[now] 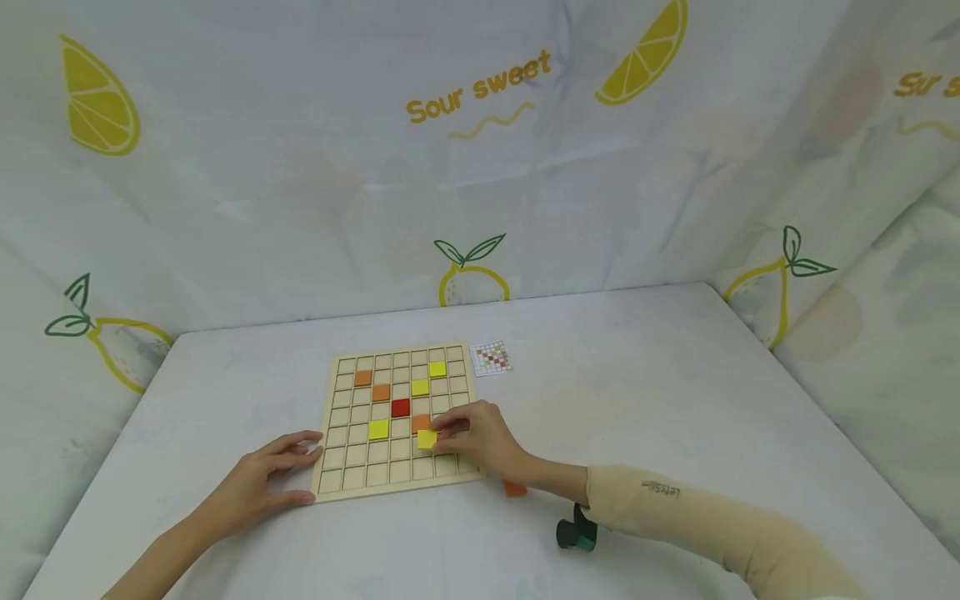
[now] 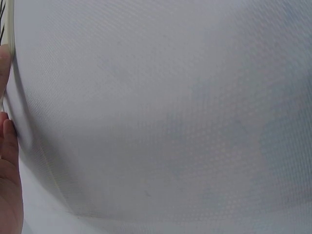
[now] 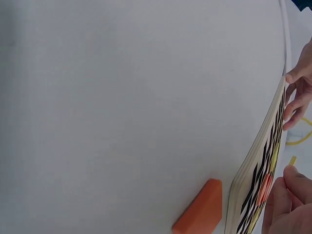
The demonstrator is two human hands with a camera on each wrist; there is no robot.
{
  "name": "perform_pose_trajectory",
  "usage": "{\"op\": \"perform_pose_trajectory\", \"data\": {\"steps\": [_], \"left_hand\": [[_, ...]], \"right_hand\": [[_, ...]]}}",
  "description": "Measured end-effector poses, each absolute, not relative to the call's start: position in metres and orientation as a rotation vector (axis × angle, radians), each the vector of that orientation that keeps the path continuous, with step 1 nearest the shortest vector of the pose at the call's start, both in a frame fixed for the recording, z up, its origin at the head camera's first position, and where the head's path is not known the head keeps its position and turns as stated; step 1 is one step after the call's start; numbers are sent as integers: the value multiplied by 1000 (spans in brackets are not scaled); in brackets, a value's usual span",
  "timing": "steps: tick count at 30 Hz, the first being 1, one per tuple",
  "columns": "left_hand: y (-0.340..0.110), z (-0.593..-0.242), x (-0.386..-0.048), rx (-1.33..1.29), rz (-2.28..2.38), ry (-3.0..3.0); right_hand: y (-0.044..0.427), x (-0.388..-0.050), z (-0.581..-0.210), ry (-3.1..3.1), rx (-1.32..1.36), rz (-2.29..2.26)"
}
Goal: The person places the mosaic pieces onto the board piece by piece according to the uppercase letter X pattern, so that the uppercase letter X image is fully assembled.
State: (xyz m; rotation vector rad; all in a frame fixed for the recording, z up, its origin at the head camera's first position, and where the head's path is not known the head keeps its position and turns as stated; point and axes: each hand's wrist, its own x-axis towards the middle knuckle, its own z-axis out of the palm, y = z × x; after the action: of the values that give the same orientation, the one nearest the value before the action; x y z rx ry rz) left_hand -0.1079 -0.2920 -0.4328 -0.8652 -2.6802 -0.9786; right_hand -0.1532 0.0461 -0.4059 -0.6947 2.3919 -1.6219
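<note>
A square wooden grid board point(image 1: 352, 483) lies on the table. Red, orange and yellow square tiles sit in some of its cells, among them a red tile point(image 1: 401, 407) near the middle. Between thumb and fingers, my right hand point(image 1: 483, 437) pinches a yellow tile point(image 1: 427, 439) over the board's right part, just below an orange tile point(image 1: 421, 423). The right wrist view shows this yellow tile point(image 3: 292, 160) edge-on at the fingertips. At the board's left edge, my left hand point(image 1: 262, 473) touches the wood with thumb and fingertips, its fingers loosely extended.
A small pattern card point(image 1: 491, 358) with a coloured grid lies by the board's upper right corner. One loose orange tile point(image 1: 515, 488) is on the table under my right wrist. Lemon-printed white cloth point(image 1: 315, 200) rises behind and beside the table.
</note>
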Motion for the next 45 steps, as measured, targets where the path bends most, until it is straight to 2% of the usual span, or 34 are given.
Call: {"op": "perform_pose_trajectory", "data": {"steps": [31,45], "left_hand": [[-290,-430,-107,-857,-974,-2708],[-292,-433,-108,-860,-971,-2702]], "right_hand": [[-31,-151,-412,2374,-745,-1618],[-44,-150,-419,2468,-752,-1545]]}}
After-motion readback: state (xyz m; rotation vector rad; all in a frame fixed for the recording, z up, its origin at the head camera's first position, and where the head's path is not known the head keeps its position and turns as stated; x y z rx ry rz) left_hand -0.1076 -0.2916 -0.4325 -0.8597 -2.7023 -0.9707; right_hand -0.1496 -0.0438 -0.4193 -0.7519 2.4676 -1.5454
